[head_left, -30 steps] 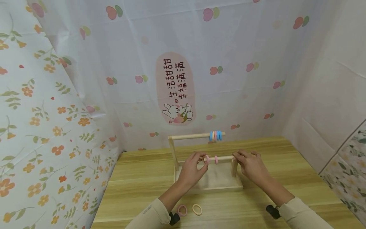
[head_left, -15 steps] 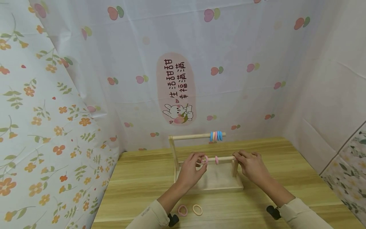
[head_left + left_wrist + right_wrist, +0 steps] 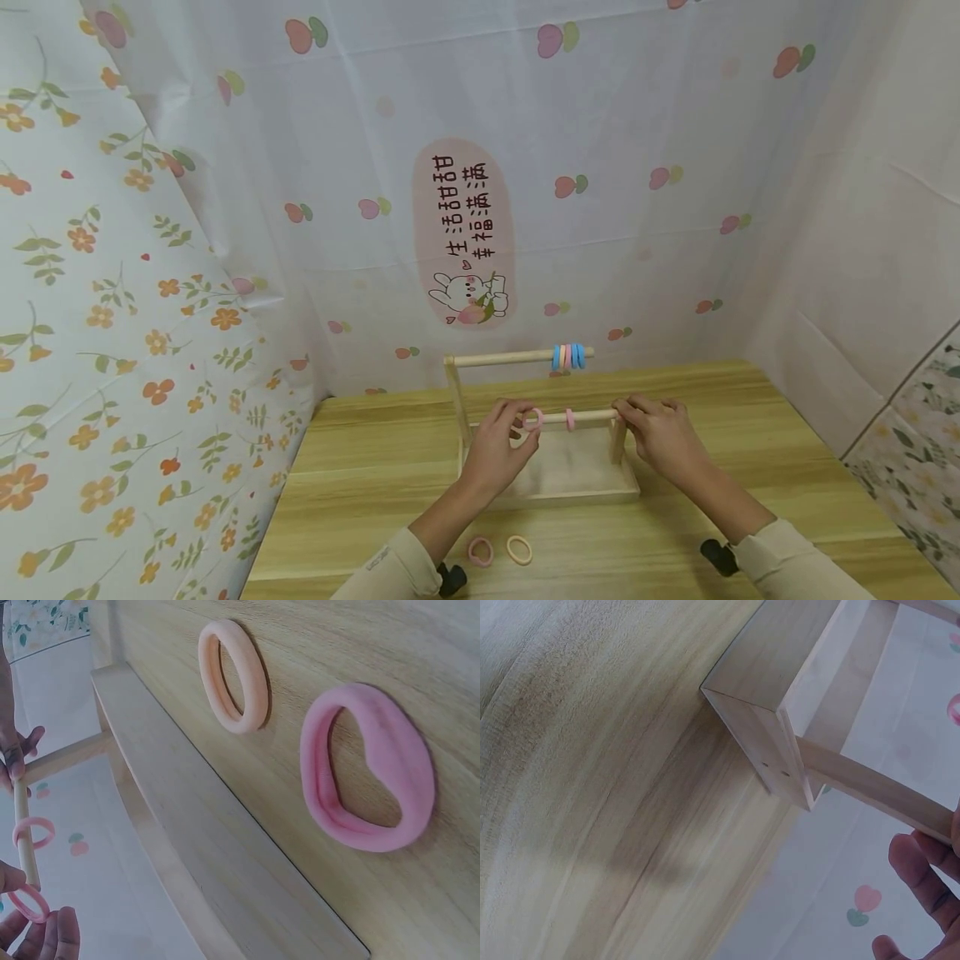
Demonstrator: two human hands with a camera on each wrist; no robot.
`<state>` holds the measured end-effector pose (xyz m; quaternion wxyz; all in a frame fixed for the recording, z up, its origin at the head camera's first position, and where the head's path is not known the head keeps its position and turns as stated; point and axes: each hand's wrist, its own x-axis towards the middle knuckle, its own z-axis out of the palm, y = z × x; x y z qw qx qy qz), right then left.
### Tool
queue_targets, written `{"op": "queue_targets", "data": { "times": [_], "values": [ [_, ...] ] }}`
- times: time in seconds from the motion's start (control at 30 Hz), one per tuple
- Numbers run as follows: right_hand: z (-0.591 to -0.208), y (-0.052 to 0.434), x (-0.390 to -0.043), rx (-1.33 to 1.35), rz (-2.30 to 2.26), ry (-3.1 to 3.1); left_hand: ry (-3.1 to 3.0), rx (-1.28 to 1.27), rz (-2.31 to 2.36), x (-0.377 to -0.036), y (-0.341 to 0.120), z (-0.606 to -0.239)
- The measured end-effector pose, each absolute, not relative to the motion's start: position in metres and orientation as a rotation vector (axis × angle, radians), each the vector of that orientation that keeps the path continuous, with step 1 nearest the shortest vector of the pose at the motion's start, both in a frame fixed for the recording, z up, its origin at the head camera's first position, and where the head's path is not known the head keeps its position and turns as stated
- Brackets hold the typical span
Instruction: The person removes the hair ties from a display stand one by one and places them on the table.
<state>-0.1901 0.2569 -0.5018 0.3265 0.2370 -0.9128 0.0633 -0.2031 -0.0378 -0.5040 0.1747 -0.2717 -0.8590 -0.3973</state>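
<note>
Hands at the lower rod of a wooden rack [image 3: 551, 487]

The left hand [image 3: 501, 446] pinches a pink ring [image 3: 533, 419] at the free left end of the lower rod [image 3: 592, 414]; the right hand [image 3: 663, 437] grips the rod's right end. Another pink ring [image 3: 570, 419] hangs mid-rod. Two loose rings [image 3: 498, 551] lie near the table's [image 3: 360, 467] front edge.

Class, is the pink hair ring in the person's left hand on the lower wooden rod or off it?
Cannot tell: the pink hair ring sits at the lower wooden rod's free end.
</note>
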Motion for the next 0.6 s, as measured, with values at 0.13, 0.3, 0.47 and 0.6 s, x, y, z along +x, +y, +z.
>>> {"op": "queue_targets", "data": {
  "times": [0.13, 0.3, 0.47, 0.6],
  "values": [
    [-0.5010, 0.2565, -0.1894, 0.626, 0.170, -2.383, -2.423, -0.767, -1.116, -0.2015, -0.0403, -0.5023],
    [-0.4995, 0.2560, -0.1891, 0.632, 0.169, -2.372, -2.441, -0.751, -1.134, -0.2001, -0.0423, -0.5017],
    [-0.5002, 0.2560, -0.1896, 0.630, 0.163, -2.381, -2.467, -0.735, -1.126, -0.1987, -0.0448, -0.5032],
    [-0.5011, 0.2558, -0.1901, 0.616, 0.154, -2.400, -2.457, -0.750, -1.105, -0.1980, -0.0463, -0.5052]
  ]
}}
